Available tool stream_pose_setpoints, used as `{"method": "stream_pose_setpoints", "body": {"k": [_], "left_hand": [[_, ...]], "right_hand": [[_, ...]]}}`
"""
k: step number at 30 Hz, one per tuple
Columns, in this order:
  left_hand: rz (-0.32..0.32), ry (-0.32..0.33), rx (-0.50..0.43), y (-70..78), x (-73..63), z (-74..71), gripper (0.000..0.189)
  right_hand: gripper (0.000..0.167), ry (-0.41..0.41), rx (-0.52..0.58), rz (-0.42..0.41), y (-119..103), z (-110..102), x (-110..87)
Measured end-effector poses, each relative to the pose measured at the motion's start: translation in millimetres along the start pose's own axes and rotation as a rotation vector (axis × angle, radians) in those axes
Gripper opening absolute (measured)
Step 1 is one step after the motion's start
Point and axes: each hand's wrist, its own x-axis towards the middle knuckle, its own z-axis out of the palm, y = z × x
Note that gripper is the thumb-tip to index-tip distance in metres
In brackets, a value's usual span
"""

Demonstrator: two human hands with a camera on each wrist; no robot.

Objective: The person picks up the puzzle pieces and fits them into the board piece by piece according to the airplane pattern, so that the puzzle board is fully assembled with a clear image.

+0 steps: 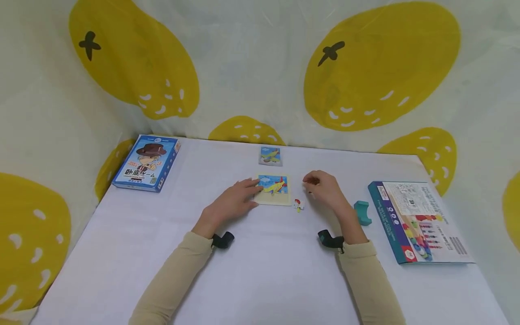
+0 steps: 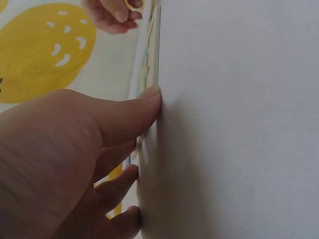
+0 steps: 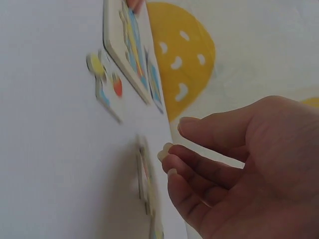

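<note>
A wooden jigsaw board (image 1: pixel 273 199) with a partly filled yellow airplane picture lies mid-table. My left hand (image 1: pixel 233 202) holds it at its left side, the thumb by the near corner and fingertips on the left edge. Right of the board lies a small puzzle piece (image 1: pixel 298 205), white with red and yellow, also seen in the right wrist view (image 3: pixel 108 84). My right hand (image 1: pixel 325 189) hovers to the board's right, fingers loosely bent. In the right wrist view its thumb and fingers are apart with nothing visible between them; a blurred puzzle piece (image 3: pixel 143 172) lies below.
Behind the board lies an airplane picture card (image 1: pixel 270 156). A blue game box (image 1: pixel 146 163) sits at the back left. On the right are a teal curved block (image 1: pixel 362 213) and a large flat toy box (image 1: pixel 420 223). Fruit-patterned cloth (image 1: pixel 252 67) hangs behind the table.
</note>
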Motion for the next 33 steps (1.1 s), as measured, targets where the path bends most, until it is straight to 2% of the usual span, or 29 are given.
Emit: {"method": "stream_pose_setpoints", "body": {"k": [4,11,15,18,21,23,26,33], "left_hand": [[0.0,-0.019,-0.004,-2.3,-1.7,-3.9,0.054],[0.018,0.007,-0.031,-3.0,1.8,-0.9,0.055],[0.013,0.01,-0.029,-2.0,3.9,1.7,0.056],[0.014,0.01,-0.034,-1.0,3.6,1.6,0.056],[0.014,0.01,-0.038,-0.3,2.7,0.8,0.056],[0.008,0.01,-0.039,0.0,2.1,0.4,0.056],[-0.001,0.005,-0.046,0.2,1.5,0.3,0.056],[-0.007,0.001,-0.058,-0.1,0.1,-0.1,0.056]], "right_hand": [[0.023,0.018,-0.019,0.004,12.5,-9.2,-5.1],[0.028,0.029,-0.083,-0.02,23.6,-25.1,-9.9],[0.035,-0.081,-0.086,-0.055,15.7,-24.1,-11.9],[0.044,-0.185,-0.083,-0.104,2.9,-15.9,-13.8],[0.051,-0.253,-0.11,-0.138,-7.8,-4.3,-14.7],[0.051,-0.276,-0.132,-0.141,-11.7,3.0,-14.7],[0.043,-0.289,-0.145,-0.152,-13.3,10.1,-14.6],[0.03,-0.294,-0.151,-0.135,-10.9,14.0,-15.7]]}}
